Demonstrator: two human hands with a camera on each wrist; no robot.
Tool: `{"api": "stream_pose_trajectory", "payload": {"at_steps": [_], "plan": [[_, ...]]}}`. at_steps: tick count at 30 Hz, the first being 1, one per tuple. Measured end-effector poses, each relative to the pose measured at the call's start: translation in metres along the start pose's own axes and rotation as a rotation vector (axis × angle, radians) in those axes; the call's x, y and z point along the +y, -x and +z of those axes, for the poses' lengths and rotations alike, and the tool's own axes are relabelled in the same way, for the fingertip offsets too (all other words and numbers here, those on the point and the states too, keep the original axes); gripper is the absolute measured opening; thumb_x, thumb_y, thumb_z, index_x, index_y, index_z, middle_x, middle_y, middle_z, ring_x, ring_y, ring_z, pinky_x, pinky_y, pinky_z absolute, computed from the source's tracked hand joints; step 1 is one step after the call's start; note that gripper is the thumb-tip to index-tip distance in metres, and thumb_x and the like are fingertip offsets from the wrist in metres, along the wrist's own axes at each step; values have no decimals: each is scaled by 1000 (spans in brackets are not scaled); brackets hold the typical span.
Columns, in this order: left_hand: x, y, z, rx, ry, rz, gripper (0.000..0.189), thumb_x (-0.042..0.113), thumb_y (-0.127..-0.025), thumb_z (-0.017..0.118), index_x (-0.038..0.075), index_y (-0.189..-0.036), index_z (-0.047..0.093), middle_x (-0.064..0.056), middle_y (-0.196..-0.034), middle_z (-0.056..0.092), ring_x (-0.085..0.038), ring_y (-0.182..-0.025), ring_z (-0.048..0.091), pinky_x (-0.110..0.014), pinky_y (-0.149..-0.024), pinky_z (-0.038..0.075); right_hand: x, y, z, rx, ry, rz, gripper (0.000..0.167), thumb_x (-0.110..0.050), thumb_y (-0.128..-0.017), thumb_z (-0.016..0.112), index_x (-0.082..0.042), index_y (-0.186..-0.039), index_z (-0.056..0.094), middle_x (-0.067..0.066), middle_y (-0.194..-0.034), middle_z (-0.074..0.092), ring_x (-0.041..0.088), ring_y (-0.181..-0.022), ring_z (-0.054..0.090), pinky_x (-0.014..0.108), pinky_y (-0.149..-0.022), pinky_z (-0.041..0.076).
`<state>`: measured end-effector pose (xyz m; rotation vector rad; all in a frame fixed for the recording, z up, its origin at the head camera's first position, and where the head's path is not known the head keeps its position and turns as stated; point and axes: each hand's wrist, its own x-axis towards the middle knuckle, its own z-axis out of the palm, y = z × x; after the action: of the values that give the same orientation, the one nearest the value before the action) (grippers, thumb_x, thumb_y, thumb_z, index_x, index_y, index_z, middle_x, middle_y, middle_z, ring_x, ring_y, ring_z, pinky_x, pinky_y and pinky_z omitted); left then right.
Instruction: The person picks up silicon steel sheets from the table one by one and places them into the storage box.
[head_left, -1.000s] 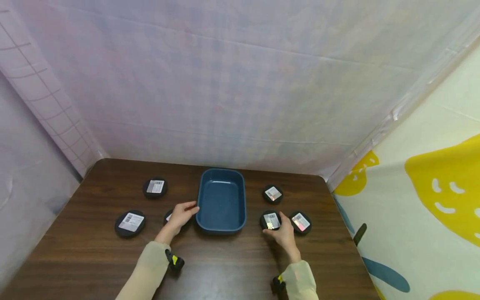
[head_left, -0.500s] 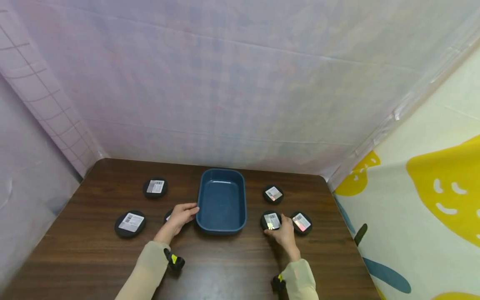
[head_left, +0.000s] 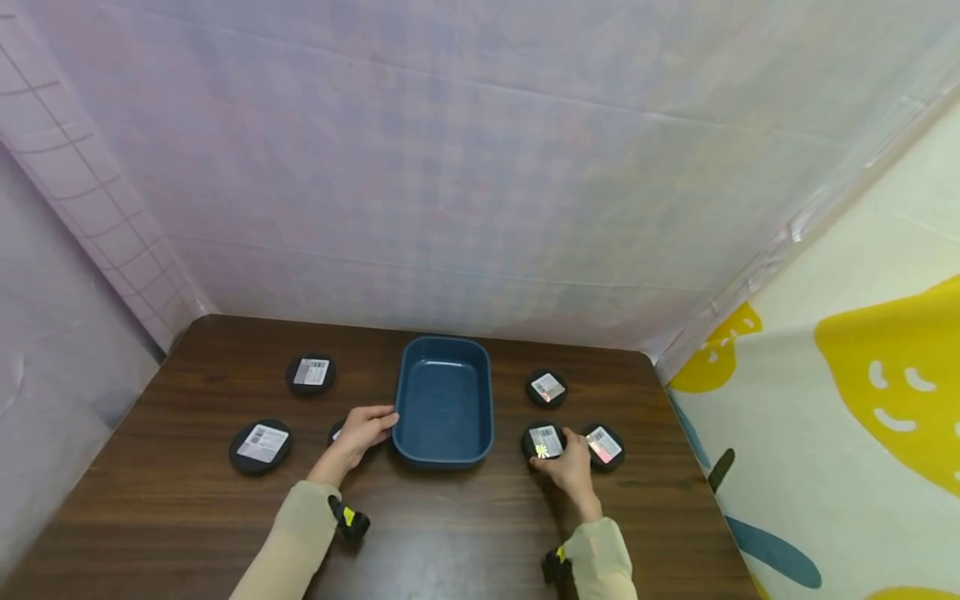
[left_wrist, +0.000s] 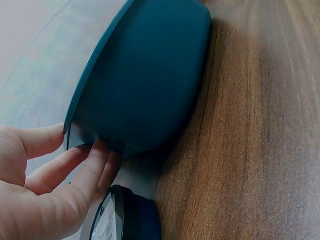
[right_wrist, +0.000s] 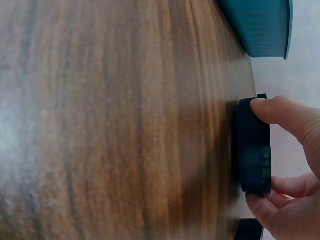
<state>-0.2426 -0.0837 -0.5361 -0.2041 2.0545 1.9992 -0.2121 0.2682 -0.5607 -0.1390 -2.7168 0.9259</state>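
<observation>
At the left rim of a blue rectangular basin, my left hand pinches the edge. In the left wrist view the thumb meets the rim and the fingertips press the basin's outer wall. My right hand grips a flat, round black container with a white barcode label on top. The right wrist view has thumb and fingers on opposite sides of this container, close above or on the tabletop; which one I cannot tell. Beneath my left hand, another labelled black container is partly hidden.
Two labelled black containers lie right of the basin: the far one and the one beside my right hand. On the left are a far container and a nearer, larger one. The brown wooden table meets a draped wall behind.
Almost nothing differs. The right hand and the container it grips appear shifted very slightly rightward, along with a small shift of the view; the left hand stays at the basin's rim.
</observation>
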Motion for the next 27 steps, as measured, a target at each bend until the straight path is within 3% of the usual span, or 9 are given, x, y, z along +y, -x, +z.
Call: {"api": "stream_pose_trajectory", "payload": {"at_steps": [6, 13, 21, 27], "plan": [[1, 1, 0, 1, -3, 5, 41, 3, -93, 53, -18, -127, 45, -33, -129, 46, -28, -110, 53, -41, -92, 48, -4, -4, -7, 17, -27, 8, 83, -15, -52, 89, 19, -117, 50, 37, -109, 53, 48, -103, 51, 52, -92, 42], [2, 1, 1, -9, 4, 8, 41, 3, -93, 52, -19, -128, 43, -34, -131, 44, -29, -112, 51, -43, -94, 46, -6, -12, -14, 100, -75, -82, 81, -24, -55, 87, 18, -115, 51, 36, -104, 52, 49, -98, 50, 52, -90, 43], [5, 1, 2, 3, 6, -4, 42, 4, -93, 52, -18, -128, 44, -33, -131, 45, -31, -113, 51, -43, -94, 45, -30, -24, -34, 45, -35, -10, 80, -15, -55, 87, 17, -119, 50, 34, -109, 51, 46, -103, 49, 52, -91, 41], [6, 3, 3, -2, -1, -7, 41, 2, -94, 51, -18, -128, 43, -35, -132, 43, -37, -118, 48, -46, -95, 44, -45, -31, -41, 30, 6, 3, 82, -18, -56, 88, 13, -122, 50, 30, -112, 52, 43, -104, 51, 50, -90, 44]]}}
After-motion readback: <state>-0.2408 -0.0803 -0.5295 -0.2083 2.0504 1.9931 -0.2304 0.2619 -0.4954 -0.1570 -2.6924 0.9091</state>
